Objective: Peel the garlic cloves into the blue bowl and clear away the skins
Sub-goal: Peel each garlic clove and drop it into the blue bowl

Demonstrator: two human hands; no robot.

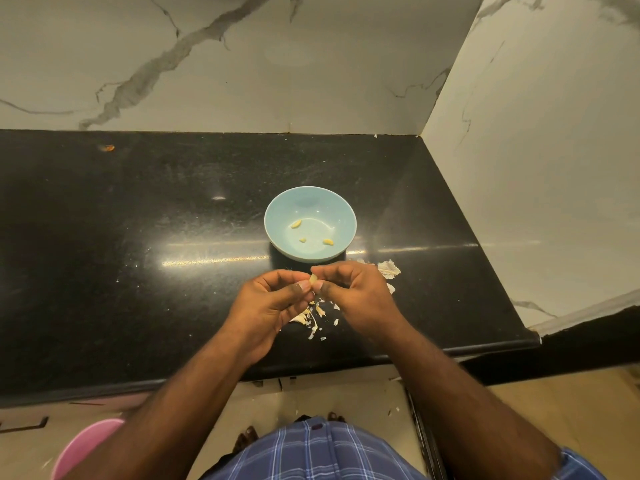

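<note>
Left hand (273,299) and right hand (356,292) pinching one garlic clove (313,279) together above black counter (138,237), blue bowl (280,209) just beyond holding three peeled pieces (328,241), skins (313,318) scattered beneath hands, pink bin (83,445) on floor

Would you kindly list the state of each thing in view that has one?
Blue bowl: upright, holding three peeled pieces.
Garlic clove: pinched between both hands, near the bowl's front rim.
Left hand: pinching the clove.
Right hand: pinching the clove.
Garlic skins: scattered on the black counter.
</note>
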